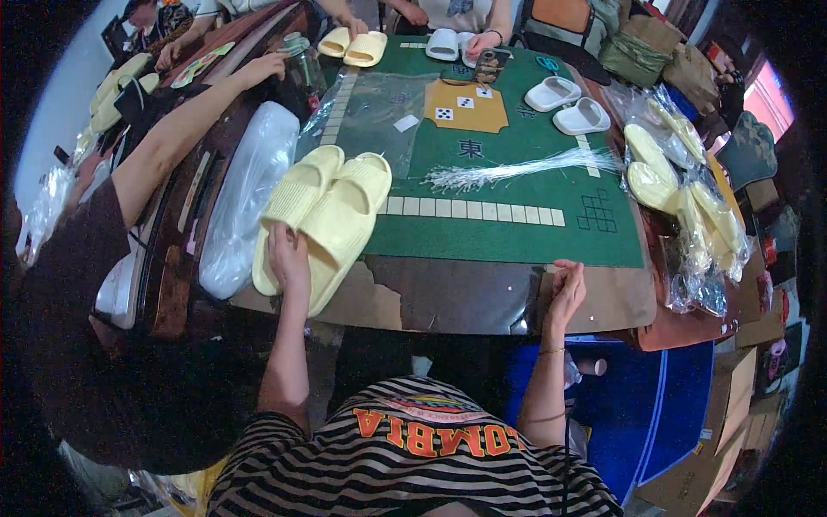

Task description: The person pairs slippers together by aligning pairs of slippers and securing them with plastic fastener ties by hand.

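Observation:
A pair of pale yellow slide slippers (323,220) sits side by side at the left front of the table, toes pointing away from me. My left hand (289,256) reaches into the foot opening of the left slipper and grips it at the strap; some fingertips are hidden inside. Over the table's front edge at the right, my right hand (566,290) is raised with fingers loosely extended and nothing in it. Left of the slippers lies a stack of transparent plastic bags (250,198). Beyond them, a flat transparent bag (370,116) rests on the green mat (508,241).
A bundle of white ties (517,170) lies mid-mat. White slippers (581,116) and more yellow slippers (365,49) stand farther back. Bagged yellow slippers (652,168) pile up at the right. A co-worker's arm (185,129) extends from the left toward a glass jar (301,65). Others sit opposite.

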`<state>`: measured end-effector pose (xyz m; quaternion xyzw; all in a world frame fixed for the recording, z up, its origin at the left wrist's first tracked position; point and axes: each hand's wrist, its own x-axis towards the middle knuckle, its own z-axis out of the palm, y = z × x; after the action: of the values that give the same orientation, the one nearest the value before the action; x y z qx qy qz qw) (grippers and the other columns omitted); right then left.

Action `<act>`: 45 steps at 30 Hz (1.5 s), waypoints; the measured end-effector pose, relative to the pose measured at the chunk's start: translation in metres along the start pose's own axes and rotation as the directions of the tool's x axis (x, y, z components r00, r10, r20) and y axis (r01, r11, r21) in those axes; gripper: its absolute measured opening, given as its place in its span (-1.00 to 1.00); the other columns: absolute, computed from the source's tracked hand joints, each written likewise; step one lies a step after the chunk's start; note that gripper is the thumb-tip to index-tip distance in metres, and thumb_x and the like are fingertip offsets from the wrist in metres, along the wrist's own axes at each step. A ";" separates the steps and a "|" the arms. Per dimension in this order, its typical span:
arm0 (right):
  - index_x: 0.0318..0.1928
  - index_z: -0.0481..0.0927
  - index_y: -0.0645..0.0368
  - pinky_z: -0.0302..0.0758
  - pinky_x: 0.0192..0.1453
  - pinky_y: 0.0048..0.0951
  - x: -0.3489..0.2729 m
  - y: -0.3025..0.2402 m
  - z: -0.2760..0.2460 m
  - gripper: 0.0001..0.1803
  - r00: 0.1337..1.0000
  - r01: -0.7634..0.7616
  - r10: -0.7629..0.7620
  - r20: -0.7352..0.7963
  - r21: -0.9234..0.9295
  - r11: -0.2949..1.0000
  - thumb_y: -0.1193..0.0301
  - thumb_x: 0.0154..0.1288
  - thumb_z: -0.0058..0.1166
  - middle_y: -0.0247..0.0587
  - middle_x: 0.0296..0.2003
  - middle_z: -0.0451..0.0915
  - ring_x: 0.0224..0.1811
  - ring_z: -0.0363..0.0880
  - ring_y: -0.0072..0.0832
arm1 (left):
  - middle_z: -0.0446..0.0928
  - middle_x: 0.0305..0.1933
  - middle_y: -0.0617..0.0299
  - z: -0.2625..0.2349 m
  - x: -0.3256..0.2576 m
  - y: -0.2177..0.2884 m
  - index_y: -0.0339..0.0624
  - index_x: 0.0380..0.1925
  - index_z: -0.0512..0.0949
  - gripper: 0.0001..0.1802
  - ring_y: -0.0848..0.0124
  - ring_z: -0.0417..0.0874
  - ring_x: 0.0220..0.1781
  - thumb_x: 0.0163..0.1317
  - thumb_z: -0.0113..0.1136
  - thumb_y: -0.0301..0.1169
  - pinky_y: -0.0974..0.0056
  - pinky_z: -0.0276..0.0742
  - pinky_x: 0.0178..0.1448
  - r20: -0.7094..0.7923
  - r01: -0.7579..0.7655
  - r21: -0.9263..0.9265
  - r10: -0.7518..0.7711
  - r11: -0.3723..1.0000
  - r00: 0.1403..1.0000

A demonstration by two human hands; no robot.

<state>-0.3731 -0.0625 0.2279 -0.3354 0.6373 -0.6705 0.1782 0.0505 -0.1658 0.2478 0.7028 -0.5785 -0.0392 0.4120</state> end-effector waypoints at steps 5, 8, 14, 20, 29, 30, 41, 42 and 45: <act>-0.37 0.58 0.23 0.02 -0.53 -0.63 -0.001 -0.005 -0.006 -0.48 0.999 -0.027 0.028 0.016 -0.036 0.999 0.10 0.48 -0.30 -0.54 -0.64 0.25 -0.59 0.12 -0.75 | 0.39 -0.19 -0.10 0.029 0.006 0.008 -0.38 -0.23 0.35 -0.77 -0.05 0.39 -0.05 0.11 0.09 -0.59 0.00 0.29 -0.01 -0.096 -0.084 0.001 0.084 0.996 0.992; -0.38 0.59 0.22 0.04 -0.53 -0.62 0.001 0.000 -0.004 -0.47 0.998 -0.058 0.058 0.004 -0.020 0.998 0.09 0.48 -0.30 -0.54 -0.65 0.24 -0.59 0.12 -0.74 | 0.40 -0.17 -0.11 0.044 0.028 0.003 -0.41 -0.20 0.36 -0.77 -0.03 0.38 -0.06 0.16 0.07 -0.55 0.01 0.28 0.00 -0.130 -0.170 -0.056 0.162 0.984 0.978; -0.41 0.58 0.25 -0.08 -0.56 -0.58 0.022 -0.011 -0.010 -0.43 0.999 -0.036 0.038 -0.022 0.065 0.997 0.07 0.48 -0.32 -0.57 -0.69 0.11 -0.65 0.01 -0.75 | 0.38 -0.03 -0.03 0.043 0.028 -0.012 -0.29 0.03 0.37 -0.55 0.05 0.37 0.09 0.10 0.19 -0.51 0.07 0.27 0.16 -0.060 -0.117 -0.075 0.113 0.990 0.992; -0.41 0.60 0.21 -0.06 -0.55 -0.58 0.079 -0.009 -0.019 -0.47 0.988 0.010 0.006 -0.156 0.106 0.994 0.08 0.47 -0.27 -0.56 -0.66 0.12 -0.62 0.03 -0.74 | 0.22 0.25 -0.07 0.030 -0.073 0.077 -0.35 0.16 0.28 -0.43 0.03 0.20 0.32 0.06 0.09 -0.64 0.05 0.06 0.40 -0.104 -0.315 -0.011 0.312 0.949 0.944; -0.26 0.65 0.21 0.26 -0.50 -0.54 0.194 0.007 0.034 -0.43 0.994 0.057 -0.064 -0.094 -0.081 0.995 0.03 0.44 -0.32 -0.38 -0.59 0.45 -0.56 0.33 -0.64 | 0.27 0.18 0.06 0.104 -0.081 0.151 -0.15 -0.01 0.41 -0.58 0.07 0.17 0.36 0.09 0.23 -0.45 -0.11 -0.05 0.42 0.437 -0.489 -0.371 0.613 0.790 0.659; -0.22 0.65 0.17 0.32 -0.42 -0.41 0.211 0.014 0.046 -0.45 0.993 0.065 -0.081 -0.086 -0.174 0.983 0.04 0.44 -0.33 -0.29 -0.55 0.51 -0.48 0.44 -0.48 | 0.25 0.21 0.07 0.113 -0.080 0.153 -0.13 0.01 0.40 -0.58 0.08 0.15 0.38 0.12 0.21 -0.41 -0.14 -0.09 0.44 0.513 -0.448 -0.405 0.604 0.797 0.610; 0.07 0.55 -0.03 0.20 0.25 0.05 0.365 0.056 0.139 -0.60 0.890 0.355 -0.433 0.141 -0.811 0.466 0.12 0.37 -0.19 0.27 -0.10 0.52 0.07 0.36 0.16 | 0.22 0.27 0.11 0.122 -0.093 0.164 -0.08 0.10 0.36 -0.54 0.12 0.14 0.40 0.18 0.16 -0.32 -0.18 -0.14 0.44 0.594 -0.564 -0.216 0.566 0.797 0.572; 0.10 0.53 -0.06 0.11 0.33 0.09 0.368 0.052 0.162 -0.59 0.899 0.347 -0.411 0.153 -0.819 0.456 0.10 0.37 -0.18 0.36 -0.05 0.48 0.13 0.31 0.23 | 0.22 0.27 0.11 0.117 -0.089 0.162 -0.08 0.09 0.36 -0.53 0.12 0.14 0.40 0.17 0.17 -0.32 -0.18 -0.13 0.44 0.601 -0.547 -0.188 0.536 0.816 0.593; 0.18 0.45 -0.20 -0.09 0.41 0.13 0.413 0.079 0.174 -0.58 0.937 0.256 -0.333 0.100 -0.848 0.464 0.08 0.38 -0.22 0.55 0.21 0.15 0.32 0.02 0.38 | 0.22 0.28 0.11 0.123 -0.086 0.167 -0.07 0.10 0.36 -0.51 0.09 0.15 0.39 0.15 0.19 -0.33 -0.17 -0.14 0.44 0.648 -0.524 -0.193 0.509 0.830 0.566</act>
<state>-0.5642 -0.4752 0.2359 -0.4568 0.8213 -0.3059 -0.1524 -0.1741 -0.1576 0.2350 0.4432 -0.8669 -0.1635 0.1589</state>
